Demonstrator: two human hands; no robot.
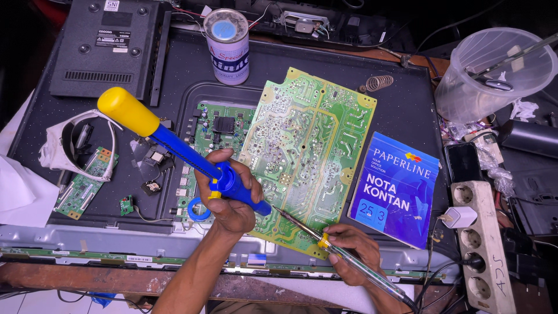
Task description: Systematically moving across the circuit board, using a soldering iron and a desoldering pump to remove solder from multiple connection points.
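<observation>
A blue desoldering pump (192, 154) with a yellow plunger cap is gripped in the left hand (228, 195), the fingers wrapped closed round its lower barrel. The pump's long axis is tilted from far left to near right, so that its nozzle is aimed down at the near edge of a large green circuit board (308, 154). A soldering iron (343, 256) is held pen-fashion in the right hand (351, 250), the fingers pinched shut on the yellow collar and clear handle. Its axis is laid from near right up to far left, and its tip is brought just beside the pump's nozzle; whether either one touches the board cannot be told. The two tools are thus set almost in one line, point to point, over a spot on the board's solder side between the hands, slightly nearer the left hand.

The board is laid tilted on the dark back panel of an opened television (401, 110). A smaller green mainboard (218, 125) is seen partly beneath it on the left. A blue receipt booklet (395, 189) is lying just right of the board, and a white power strip (482, 244) farther right. A cylindrical tin (227, 46) is stood at the far side, and a clear plastic container (494, 72) at the far right.
</observation>
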